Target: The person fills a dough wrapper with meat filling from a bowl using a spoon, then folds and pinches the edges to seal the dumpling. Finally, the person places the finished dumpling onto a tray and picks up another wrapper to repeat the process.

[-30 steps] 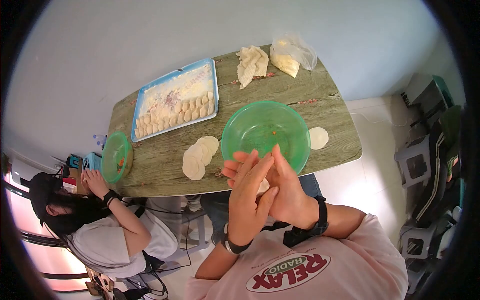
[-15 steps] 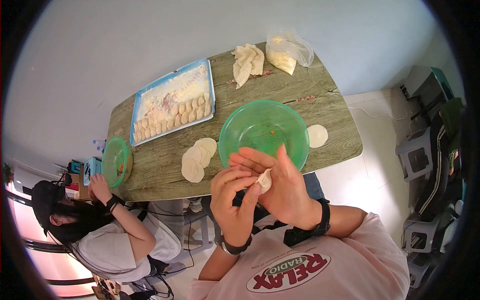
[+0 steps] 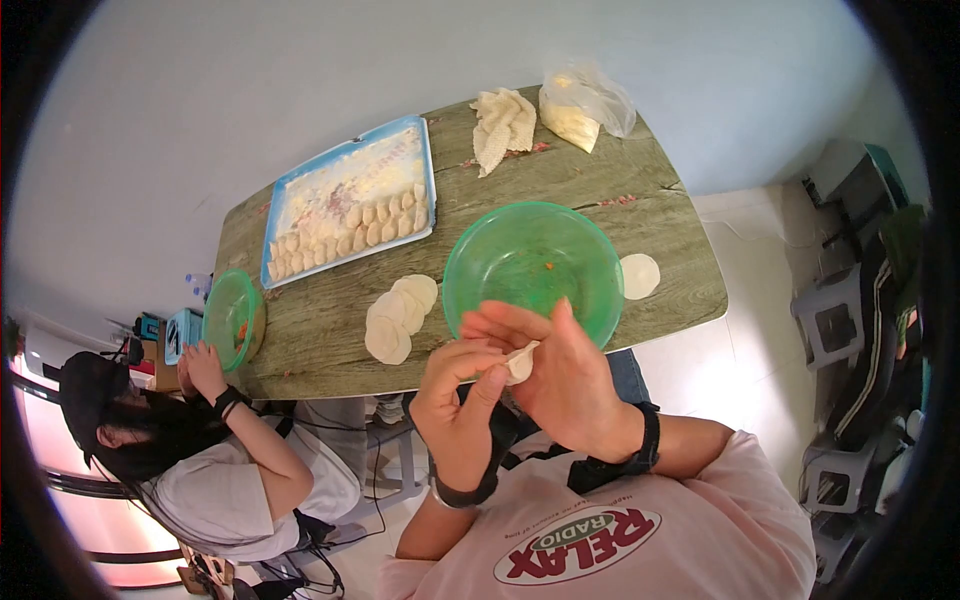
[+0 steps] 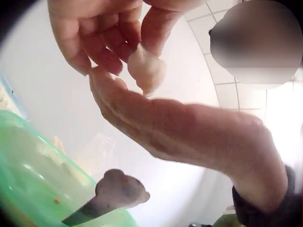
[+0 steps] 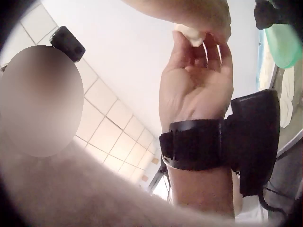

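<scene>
My left hand (image 3: 458, 415) pinches a dumpling (image 3: 519, 364) between thumb and fingers, in front of the near rim of a green bowl (image 3: 490, 230). In the left wrist view the plump, pale dumpling (image 4: 147, 70) hangs from the thumb and fingertips. Beside it stands my right hand (image 3: 575, 385), fingers fairly straight and palm turned toward the dumpling. In the right wrist view the left hand (image 5: 196, 92) shows its palm, with the dumpling (image 5: 190, 35) at its thumb tip. A utensil handle (image 4: 116, 191) rises from the bowl in the left wrist view.
Overlapping round wrappers (image 3: 388, 335) lie left of the bowl, and a single wrapper (image 3: 640, 276) lies right of it. A blue tray (image 3: 430, 160) bears rows of dumplings. Behind are a cloth (image 3: 503, 130) and a plastic bag (image 3: 590, 105). Another person (image 3: 230, 470) sits left by a second green bowl (image 3: 225, 300).
My hands were cupped together around the dumpling. They have parted, the left hand moving left and down, and the dumpling now shows in its fingers.
</scene>
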Motion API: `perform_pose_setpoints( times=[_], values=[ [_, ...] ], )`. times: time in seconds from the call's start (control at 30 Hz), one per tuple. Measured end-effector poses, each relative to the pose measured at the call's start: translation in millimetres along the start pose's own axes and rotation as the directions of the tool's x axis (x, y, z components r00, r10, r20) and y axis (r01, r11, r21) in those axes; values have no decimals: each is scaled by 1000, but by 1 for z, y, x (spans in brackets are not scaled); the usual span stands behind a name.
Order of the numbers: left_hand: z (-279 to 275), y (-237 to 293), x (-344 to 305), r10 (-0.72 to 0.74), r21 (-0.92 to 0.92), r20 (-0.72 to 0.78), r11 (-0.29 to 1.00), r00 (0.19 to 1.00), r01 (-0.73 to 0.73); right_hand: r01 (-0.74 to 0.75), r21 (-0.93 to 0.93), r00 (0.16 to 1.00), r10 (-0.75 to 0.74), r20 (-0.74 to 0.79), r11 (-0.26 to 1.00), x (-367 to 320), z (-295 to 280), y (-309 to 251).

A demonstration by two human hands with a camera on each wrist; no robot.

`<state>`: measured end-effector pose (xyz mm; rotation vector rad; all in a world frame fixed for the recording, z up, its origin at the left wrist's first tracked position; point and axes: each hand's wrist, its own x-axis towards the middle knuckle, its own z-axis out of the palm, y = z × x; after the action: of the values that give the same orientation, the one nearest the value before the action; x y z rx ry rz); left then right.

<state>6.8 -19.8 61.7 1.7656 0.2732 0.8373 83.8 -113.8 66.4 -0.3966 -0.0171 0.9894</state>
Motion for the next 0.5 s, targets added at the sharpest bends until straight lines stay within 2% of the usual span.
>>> perform_pose_setpoints(
  times=[0.07, 0.1, 0.17, 0.2, 0.23, 0.3, 0.37, 0.4, 0.43, 0.5],
  values=[
    [-7, 1, 3, -208, -257, 1, 945, 978, 201, 76, -131, 997, -72, 36, 988, 2, -7, -1],
    [-13, -1, 6, -202, -248, -14, 949, 979, 193, 65, -130, 997, -59, 50, 989, 2, -6, -4],
    [-26, -9, 12, -378, -388, -39, 859, 925, 335, 156, -101, 988, -157, 1, 983, -1, -4, -15],
    [-32, -14, 16, -387, -469, -22, 818, 922, 333, 197, -77, 980, -197, 11, 977, -2, -7, -23],
    [-40, -19, 23, -382, -464, -49, 827, 923, 317, 237, -53, 972, -236, 20, 970, -4, -13, -33],
    [-59, -29, 39, -461, -556, -70, 754, 885, 349, 363, -101, 932, -360, 42, 927, -6, -29, -54],
    [-83, -44, 55, -466, -555, -124, 765, 876, 329, 486, -165, 872, -488, 33, 858, -12, -61, -77],
    [-96, -53, 65, -470, -547, -150, 772, 870, 323, 540, -244, 825, -564, -32, 805, -15, -78, -87],
    [-107, -59, 74, -473, -540, -174, 779, 864, 318, 584, -326, 764, -639, -89, 743, -19, -95, -95],
    [-122, -68, 92, -452, -526, -222, 802, 864, 285, 565, -568, 597, -771, -220, 599, -27, -125, -109]
  ],
)
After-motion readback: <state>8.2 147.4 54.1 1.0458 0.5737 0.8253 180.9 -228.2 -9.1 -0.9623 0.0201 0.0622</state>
